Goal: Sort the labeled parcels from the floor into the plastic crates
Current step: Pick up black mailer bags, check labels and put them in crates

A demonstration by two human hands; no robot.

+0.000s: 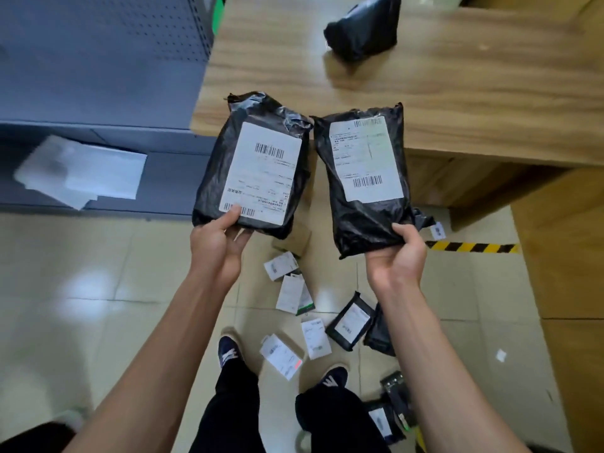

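Note:
I hold two black plastic parcels side by side in front of me, white labels facing up. My left hand (220, 238) grips the near edge of the left parcel (255, 165), thumb on its label. My right hand (397, 256) grips the near end of the right parcel (366, 178). Below them, several small labeled parcels lie scattered on the tiled floor: white ones (281, 264) (315, 338) and a black one (351, 320). No plastic crate is in view.
A wooden counter (457, 103) stands ahead on the right with a black bag (362, 31) on it. A grey metal shelf unit (98, 76) on the left holds a white parcel (81, 171). Yellow-black tape (474, 247) marks the floor. My feet (228, 351) stand among the parcels.

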